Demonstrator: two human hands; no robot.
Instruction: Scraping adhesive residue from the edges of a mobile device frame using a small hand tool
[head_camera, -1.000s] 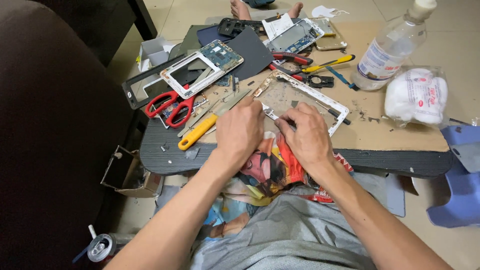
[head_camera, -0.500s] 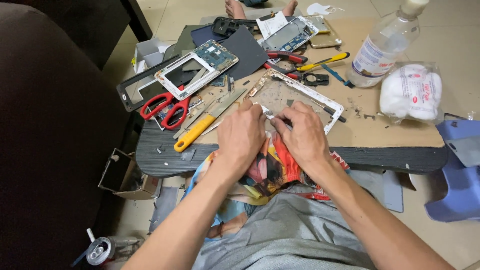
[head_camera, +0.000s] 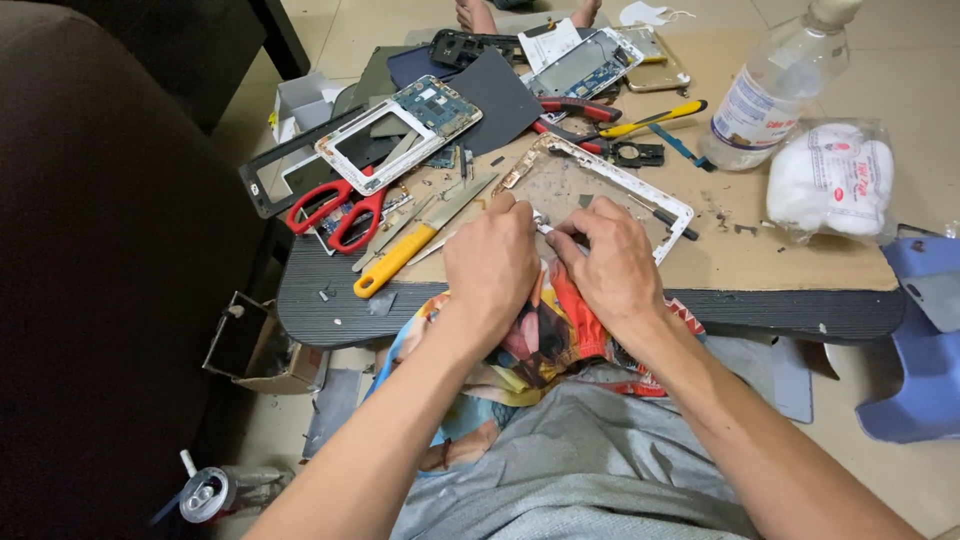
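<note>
A: Where are the two hands?

B: Both rest near the middle of the view, at the front edge of a dark tabletop (head_camera: 300, 300) covered by a sheet of brown cardboard (head_camera: 800, 250). The left hand (head_camera: 492, 258) and the right hand (head_camera: 610, 262) sit side by side, knuckles up, fingertips meeting over the near corner of a white phone frame (head_camera: 640, 190).

A: What does each grip hold?

B: The fingers of both hands are curled together, pinching a small silvery part (head_camera: 545, 226) between them. It is too small to identify. The frame lies flat, stretching away from the hands towards one o'clock.

A: What lies around them?

B: At nine o'clock from the left hand lies a yellow-handled blade (head_camera: 400, 258), with red scissors (head_camera: 340, 212) beyond it. At eleven o'clock sits another white frame carrying a green circuit board (head_camera: 400, 132). At twelve o'clock are red-handled pliers (head_camera: 575, 105) and a yellow-handled tool (head_camera: 655, 118). At two o'clock stands a clear plastic bottle (head_camera: 775, 90), and beside it, at three o'clock, a bag of white cotton (head_camera: 830, 180). A colourful cloth (head_camera: 545, 340) lies over the person's lap, below the hands.
</note>
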